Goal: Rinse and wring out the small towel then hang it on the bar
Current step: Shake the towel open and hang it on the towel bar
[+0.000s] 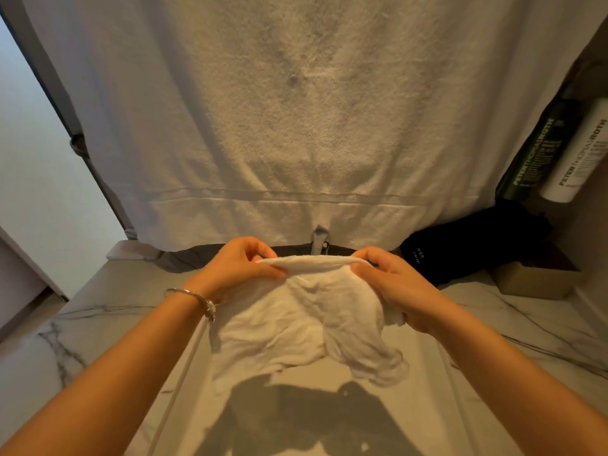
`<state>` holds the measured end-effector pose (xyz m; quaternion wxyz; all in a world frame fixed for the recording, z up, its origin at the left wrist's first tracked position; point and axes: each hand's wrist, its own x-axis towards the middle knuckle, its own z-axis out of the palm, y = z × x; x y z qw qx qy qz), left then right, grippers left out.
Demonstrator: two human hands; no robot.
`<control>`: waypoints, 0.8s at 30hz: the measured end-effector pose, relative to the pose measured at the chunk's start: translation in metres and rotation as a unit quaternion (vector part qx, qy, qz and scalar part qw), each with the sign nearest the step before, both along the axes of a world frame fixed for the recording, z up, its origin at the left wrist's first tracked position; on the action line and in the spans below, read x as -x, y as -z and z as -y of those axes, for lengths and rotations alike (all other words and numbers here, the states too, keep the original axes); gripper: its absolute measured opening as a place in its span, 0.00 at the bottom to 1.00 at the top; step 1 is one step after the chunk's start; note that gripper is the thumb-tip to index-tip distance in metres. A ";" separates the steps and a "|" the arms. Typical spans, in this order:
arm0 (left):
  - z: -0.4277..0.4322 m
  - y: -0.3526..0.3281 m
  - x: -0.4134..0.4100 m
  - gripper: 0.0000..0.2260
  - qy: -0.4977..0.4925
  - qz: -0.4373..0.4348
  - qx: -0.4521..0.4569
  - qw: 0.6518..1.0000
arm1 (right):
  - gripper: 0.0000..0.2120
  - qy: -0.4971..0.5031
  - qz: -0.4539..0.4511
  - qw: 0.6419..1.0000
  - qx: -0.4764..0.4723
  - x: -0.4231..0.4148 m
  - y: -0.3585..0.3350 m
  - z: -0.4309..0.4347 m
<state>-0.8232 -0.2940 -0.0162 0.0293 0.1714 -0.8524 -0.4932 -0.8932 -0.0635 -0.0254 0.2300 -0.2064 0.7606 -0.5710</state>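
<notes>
At centre frame, the top edge of the small towel (306, 320) is pinched at both ends: left hand (238, 266) is closed on the left corner w/ thumb and fingertips, right hand (391, 284) is closed on the right corner, more cloth bunched under its palm. The edge is stretched taut btwn the two hands; the rest of the towel hangs crumpled below them, over the sink basin (424, 406), whose inside is partly shadowed. A silver bracelet (197, 299) is worn on the left wrist. Marble counter (98, 330) is seen either side of the basin. Beyond the hands, a large towel (263, 126) hangs across the far side. At far right, a black pouch (473, 245), a dark green bottle (536, 153) and a white bottle (579, 153) are seen.
</notes>
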 end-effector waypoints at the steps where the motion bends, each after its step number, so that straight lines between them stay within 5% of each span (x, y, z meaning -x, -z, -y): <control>1: 0.000 0.005 0.001 0.15 -0.032 -0.005 0.122 0.992 | 0.06 0.008 0.037 0.999 0.001 -0.001 -0.001 0.003; 3: -0.009 0.010 0.001 0.18 -0.052 -0.098 0.259 0.960 | 0.07 0.033 0.163 0.984 0.055 -0.004 -0.003 0.011; 4: -0.018 0.011 -0.001 0.15 -0.026 -0.148 0.239 0.959 | 0.09 0.039 0.230 0.967 0.098 -0.006 -0.005 0.015; 7: -0.046 0.005 -0.005 0.10 0.129 -0.135 -0.024 0.982 | 0.09 0.020 0.343 0.916 0.206 -0.010 -0.013 0.022; 10: -0.051 0.000 -0.010 0.20 0.174 -0.086 -0.126 0.973 | 0.12 0.040 0.369 0.878 0.303 -0.007 -0.016 0.020; 14: -0.059 -0.001 -0.012 0.37 0.194 -0.094 0.012 0.976 | 0.16 0.005 0.357 0.833 0.422 -0.008 -0.024 0.012; 18: -0.073 0.000 -0.003 0.29 0.141 -0.160 0.060 0.975 | 0.16 -0.001 0.171 0.936 0.307 -0.016 -0.017 0.017; 24: -0.047 -0.020 -0.006 0.09 0.242 -0.065 -0.030 0.968 | 0.11 0.162 0.046 0.968 0.185 -0.008 -0.006 0.009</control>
